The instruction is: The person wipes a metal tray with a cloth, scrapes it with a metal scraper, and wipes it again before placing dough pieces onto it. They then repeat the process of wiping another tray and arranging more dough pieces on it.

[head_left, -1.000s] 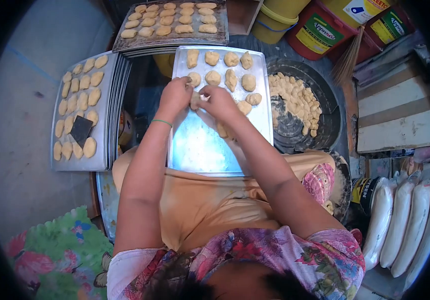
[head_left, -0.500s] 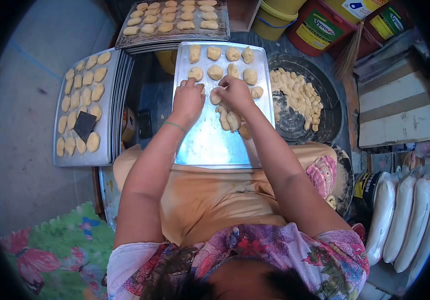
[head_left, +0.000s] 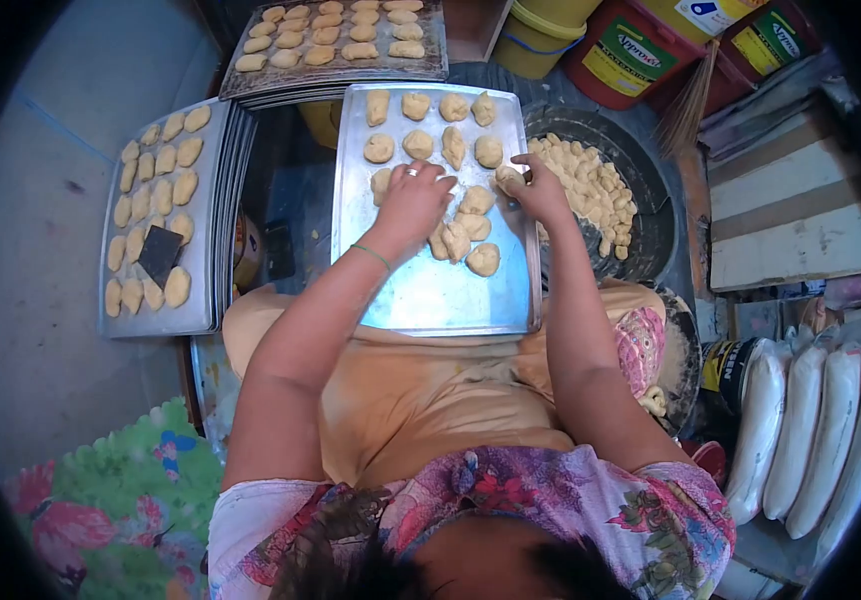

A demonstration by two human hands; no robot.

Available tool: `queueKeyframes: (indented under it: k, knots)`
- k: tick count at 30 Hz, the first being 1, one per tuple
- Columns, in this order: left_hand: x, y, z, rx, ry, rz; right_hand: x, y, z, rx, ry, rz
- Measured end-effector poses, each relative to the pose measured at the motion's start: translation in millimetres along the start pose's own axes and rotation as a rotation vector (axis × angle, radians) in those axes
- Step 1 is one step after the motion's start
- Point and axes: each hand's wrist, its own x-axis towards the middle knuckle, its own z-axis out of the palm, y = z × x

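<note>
A shiny metal baking tray point(head_left: 400, 305) lies before me with rows of pale dough pieces point(head_left: 418, 145) at its far end. My left hand point(head_left: 415, 205) is over the middle of the tray, fingers bent down and closed; what is under them is hidden. Just left of its fingertips sits a single dough piece point(head_left: 381, 186). At the tray's right edge, my right hand point(head_left: 542, 192) grips a dough lump point(head_left: 510, 179) between thumb and fingers. Between the hands lies a loose cluster of dough lumps point(head_left: 457, 240), some touching each other.
To the right stands a wide black basin point(head_left: 655, 225) with many small dough chunks point(head_left: 590, 185). Stacked trays of shaped dough stand at left point(head_left: 205, 290) and at the back point(head_left: 350, 72). A dark square scraper point(head_left: 161, 252) rests on the left tray. Margarine buckets point(head_left: 620, 55) stand behind.
My left hand has moved right along the third row, leaving a dough piece beside it. My right hand has moved right from the cluster, with a dough lump in its fingers.
</note>
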Motion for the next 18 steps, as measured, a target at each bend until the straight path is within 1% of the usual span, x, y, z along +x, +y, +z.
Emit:
queueKeyframes:
  k: [2,3,4,6,7,10,11,14,15,18]
  knots:
    - [9,13,11,-0.102,-0.121,-0.044,-7,-8,-5,-0.104,0.008,0.066]
    - [15,21,16,-0.072,-0.147,-0.053,-4,10,5,-0.183,0.079,-0.014]
    - [19,30,22,-0.057,-0.21,-0.119,-15,-7,1,-0.152,0.001,0.047]
    - [30,44,32,-0.026,-0.321,-0.257,-22,-4,9,-0.086,-0.034,0.07]
    - [36,48,32,-0.04,-0.31,-0.309,-19,3,13,-0.157,0.0,0.034]
    - [39,46,37,-0.053,-0.137,-0.439,-21,9,10,0.012,0.013,0.059]
    - [37,44,38,-0.021,-0.074,-0.451,-23,7,14,0.151,0.058,0.095]
    - [31,43,39,0.078,-0.073,-0.423,-29,-2,26,-0.017,0.064,-0.027]
    - [30,44,37,0.101,-0.095,-0.425,-33,-11,26,-0.107,0.062,-0.027]
    - [22,51,35,0.126,-0.009,-0.415,-34,-12,32,-0.227,0.095,-0.005]
